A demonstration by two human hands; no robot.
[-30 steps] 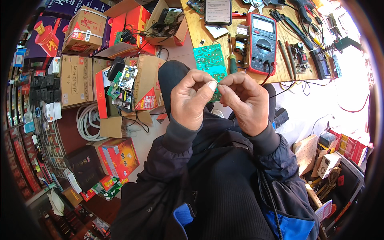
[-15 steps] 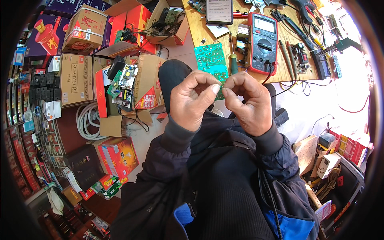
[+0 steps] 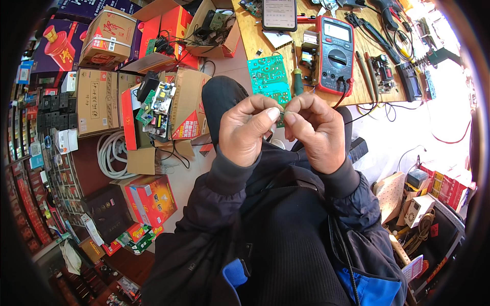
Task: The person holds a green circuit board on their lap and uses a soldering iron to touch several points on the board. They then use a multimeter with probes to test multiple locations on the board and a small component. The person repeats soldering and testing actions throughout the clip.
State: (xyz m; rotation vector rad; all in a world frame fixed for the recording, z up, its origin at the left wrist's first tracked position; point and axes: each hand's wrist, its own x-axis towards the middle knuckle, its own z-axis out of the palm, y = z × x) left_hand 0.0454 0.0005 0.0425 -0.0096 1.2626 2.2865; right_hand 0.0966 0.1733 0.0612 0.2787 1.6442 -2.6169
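Note:
My left hand [image 3: 244,131] and my right hand [image 3: 320,133] meet fingertip to fingertip above my lap, each in a pinch of thumb and index finger. Something tiny and thin seems to lie between them, too small to name. Just beyond the fingers, a green circuit board [image 3: 269,76] rests at the table edge, its lower end partly covered by my hands. Beside it lies a screwdriver [image 3: 298,80] with a green handle. A red and grey multimeter [image 3: 335,57] is on the table to the right of the screwdriver.
A phone [image 3: 279,14] lies at the back of the wooden table [image 3: 250,38]; test probes [image 3: 365,71] and pliers [image 3: 380,38] are on its right. Open cardboard boxes [image 3: 191,97] with circuit boards stand at left, near coiled white cable [image 3: 108,155]. A cluttered bin of parts [image 3: 418,214] is at lower right.
My right fingers have shifted slightly and closed in toward the left fingertips, with more fingers showing beneath. My left hand has barely moved. The board and tools are where they were.

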